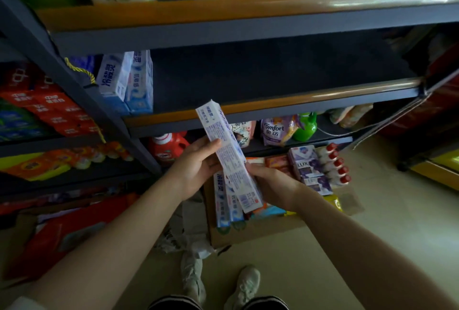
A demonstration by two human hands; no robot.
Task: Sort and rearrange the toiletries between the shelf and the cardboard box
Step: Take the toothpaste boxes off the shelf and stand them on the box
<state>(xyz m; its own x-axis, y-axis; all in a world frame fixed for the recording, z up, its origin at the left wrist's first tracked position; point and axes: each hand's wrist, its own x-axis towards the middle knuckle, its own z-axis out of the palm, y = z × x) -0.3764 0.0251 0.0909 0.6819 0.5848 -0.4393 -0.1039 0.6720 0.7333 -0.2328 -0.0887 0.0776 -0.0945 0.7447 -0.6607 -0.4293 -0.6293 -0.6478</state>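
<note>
Both hands grip one toothpaste box (227,153) above the cardboard box (258,232): left hand (198,163) mid-length, right hand (270,183) at its lower end; held slackly, it could slip back in

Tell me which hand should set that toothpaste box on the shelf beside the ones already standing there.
Probably the left hand. It grips the toothpaste box partway up, nearer the standing boxes at the shelf's left end. The right hand holds only the box's lower end, farther away.
</note>
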